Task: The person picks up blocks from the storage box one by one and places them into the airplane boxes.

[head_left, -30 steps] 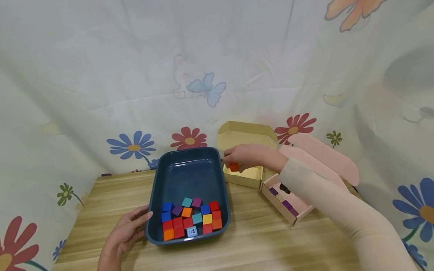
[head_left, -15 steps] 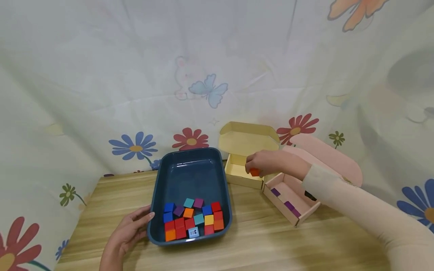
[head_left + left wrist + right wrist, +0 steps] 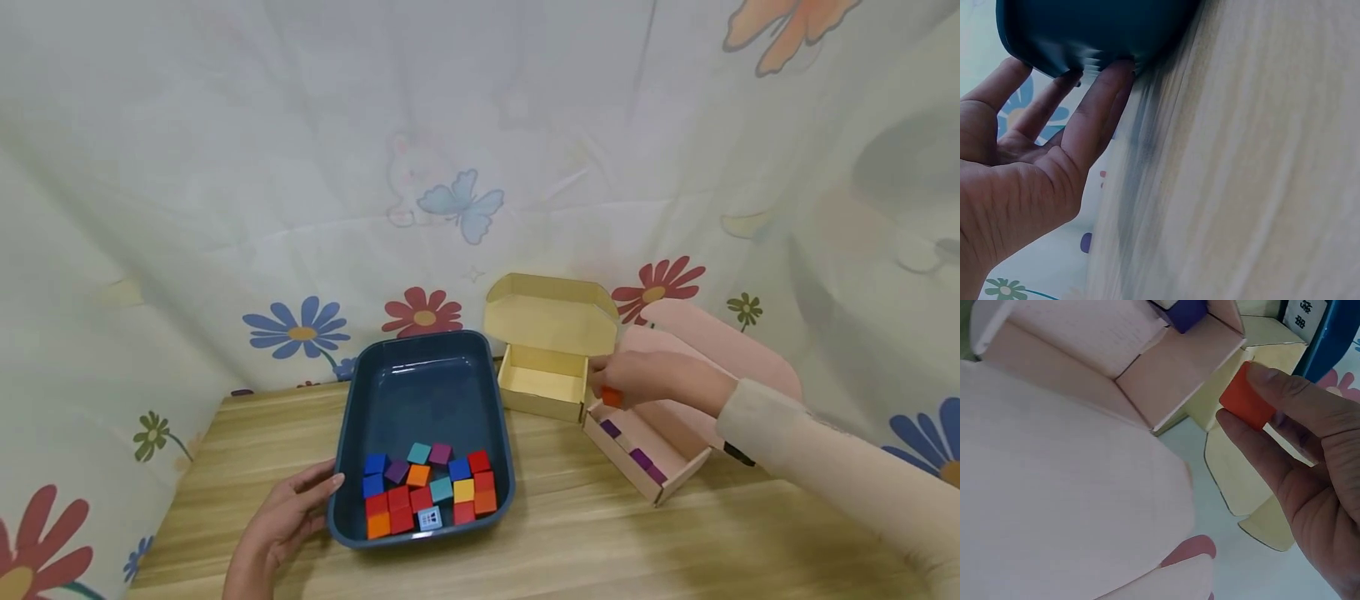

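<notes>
My right hand [image 3: 637, 379] pinches an orange-red cube [image 3: 612, 397] between thumb and fingers, above the back left corner of the open pink box [image 3: 619, 461]. The right wrist view shows the cube's flat face at the fingertips. Inside the pink box, purple blocks [image 3: 641, 457] lie along its left wall. The fingers of my left hand [image 3: 292, 510] touch the left side of the dark blue tray [image 3: 423, 400]; in the left wrist view they look fairly straight against its outer wall. Several coloured cubes [image 3: 401, 521] are gathered at the tray's near end.
An open yellow box [image 3: 540, 405], its lid raised, stands between the tray and the pink box. The pink box's lid [image 3: 750, 354] leans back behind my right forearm. A flowered cloth [image 3: 337, 167] hangs behind the wooden table [image 3: 570, 533].
My right hand has carried the orange-red cube rightward, from above the yellow box to the pink box. My left hand stays at the tray's side.
</notes>
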### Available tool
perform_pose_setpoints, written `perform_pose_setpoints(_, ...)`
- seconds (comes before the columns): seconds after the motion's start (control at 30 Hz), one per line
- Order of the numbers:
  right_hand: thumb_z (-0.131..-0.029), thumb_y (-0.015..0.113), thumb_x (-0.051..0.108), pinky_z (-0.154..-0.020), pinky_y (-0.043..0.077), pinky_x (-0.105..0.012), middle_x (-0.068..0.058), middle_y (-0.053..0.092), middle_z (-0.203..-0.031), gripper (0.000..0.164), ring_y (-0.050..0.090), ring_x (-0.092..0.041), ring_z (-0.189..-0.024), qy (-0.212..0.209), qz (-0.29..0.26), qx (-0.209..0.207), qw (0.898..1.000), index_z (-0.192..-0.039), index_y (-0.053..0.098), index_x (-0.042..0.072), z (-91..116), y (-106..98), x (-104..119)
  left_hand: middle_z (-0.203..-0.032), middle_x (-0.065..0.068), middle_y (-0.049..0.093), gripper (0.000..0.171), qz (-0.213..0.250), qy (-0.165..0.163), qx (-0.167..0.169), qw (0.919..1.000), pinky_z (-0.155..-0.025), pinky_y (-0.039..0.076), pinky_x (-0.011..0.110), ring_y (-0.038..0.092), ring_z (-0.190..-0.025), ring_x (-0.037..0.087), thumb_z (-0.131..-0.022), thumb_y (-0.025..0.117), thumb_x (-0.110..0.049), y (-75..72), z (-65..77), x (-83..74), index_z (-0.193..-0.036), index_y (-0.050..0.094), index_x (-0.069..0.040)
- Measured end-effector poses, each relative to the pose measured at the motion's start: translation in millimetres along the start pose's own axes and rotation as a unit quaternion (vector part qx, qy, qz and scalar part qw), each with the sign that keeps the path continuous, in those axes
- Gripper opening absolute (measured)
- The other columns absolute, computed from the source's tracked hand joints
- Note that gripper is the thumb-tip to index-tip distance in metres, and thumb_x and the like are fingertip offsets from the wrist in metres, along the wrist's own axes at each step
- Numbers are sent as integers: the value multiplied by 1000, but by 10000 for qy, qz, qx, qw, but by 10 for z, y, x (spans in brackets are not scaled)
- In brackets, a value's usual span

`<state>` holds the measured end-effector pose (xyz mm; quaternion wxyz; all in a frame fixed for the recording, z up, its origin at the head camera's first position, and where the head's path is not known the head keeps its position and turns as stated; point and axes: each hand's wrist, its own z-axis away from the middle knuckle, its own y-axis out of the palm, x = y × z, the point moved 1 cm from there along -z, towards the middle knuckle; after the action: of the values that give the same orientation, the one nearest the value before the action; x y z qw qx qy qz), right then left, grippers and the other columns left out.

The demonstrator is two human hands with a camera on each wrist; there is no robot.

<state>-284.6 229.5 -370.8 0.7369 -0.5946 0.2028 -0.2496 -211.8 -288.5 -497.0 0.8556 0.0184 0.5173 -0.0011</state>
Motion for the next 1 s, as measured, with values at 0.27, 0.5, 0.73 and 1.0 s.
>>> perform_pose_setpoints(0.27, -78, 76, 5, -56, 44, -18, 4, 52, -79, 15, 49, -9, -62, 309, -87, 405, 9987, -86, 67, 14, 97, 136, -12, -141, 22, 43, 68, -109, -105, -77, 9999, -87, 52, 44, 59, -107, 25, -84, 72, -28, -19, -2, 43, -141, 43, -6)
perform_pose_setpoints(0.5, -77, 78, 8, -59, 47, -21, 4, 55, -76, 18, 49, -10, -66, 779, -427, 1228, 9885, -89, 66, 15, 200, 238, 133, -142, 22, 41, 67, -103, -79, -30, 9999, -87, 52, 44, 57, -109, 24, -84, 72, -28, -9, -22, 70, -141, 43, -7)
perform_pose_setpoints(0.73, -73, 76, 19, -59, 40, -28, 0, 47, -71, 19, 44, -16, -65, 373, 1591, 1653, 9726, -83, 60, 20, 338, 474, 256, -142, 21, 41, 67, -75, -47, 6, 10000, -87, 52, 44, 57, -109, 25, -85, 71, -27, -16, -1, 47, -142, 42, -7)
perform_pose_setpoints(1.0, -69, 71, -2, -55, 40, -22, 5, 52, -68, 20, 42, -10, -61, 1140, -391, 1729, 9775, -80, 63, 12, 404, 545, 278, -144, 20, 38, 66, -174, -119, 28, 9998, -88, 52, 44, 55, -112, 25, -86, 70, -29, -25, -7, -18, -142, 42, -10)
